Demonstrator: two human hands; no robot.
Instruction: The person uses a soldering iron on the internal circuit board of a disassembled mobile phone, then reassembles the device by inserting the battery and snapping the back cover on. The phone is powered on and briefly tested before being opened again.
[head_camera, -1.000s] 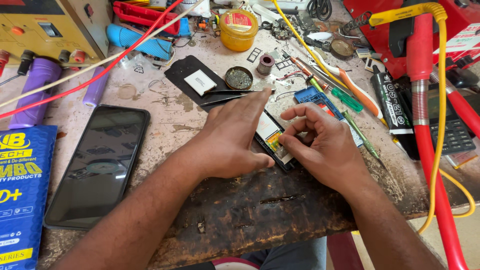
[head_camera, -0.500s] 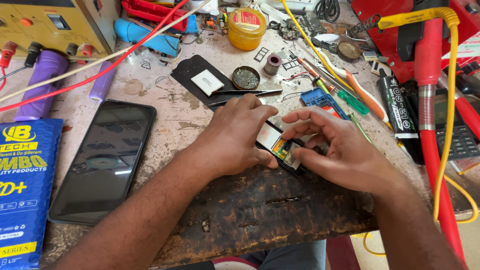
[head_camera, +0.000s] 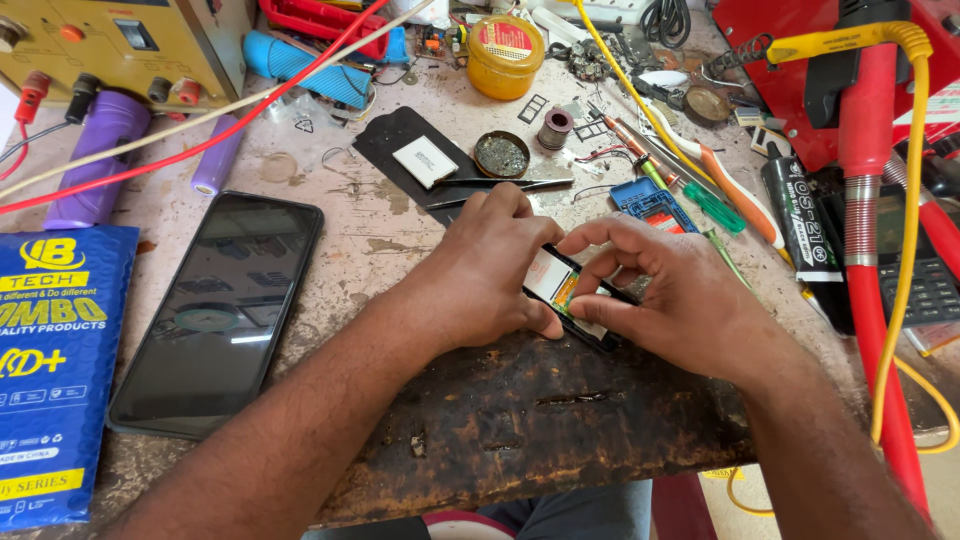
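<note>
A small opened phone body (head_camera: 572, 300) with a yellow and white inside lies on the worn workbench (head_camera: 520, 420). My left hand (head_camera: 490, 265) presses down on its left end, fingers curled over it. My right hand (head_camera: 655, 290) grips its right end, thumb and fingertips pinching at the inner parts. Most of the device is hidden under both hands.
A black smartphone (head_camera: 215, 310) lies screen-up at left beside a blue padded packet (head_camera: 55, 360). Behind the hands are tweezers (head_camera: 510, 185), a black mat (head_camera: 405, 150), a round tin (head_camera: 502, 155), a yellow jar (head_camera: 505, 55), screwdrivers (head_camera: 700, 195), red hose (head_camera: 875, 280), yellow power supply (head_camera: 110, 45).
Both hands stay on the small device. My right hand's fingers have shifted closer over its middle, and the view has moved slightly.
</note>
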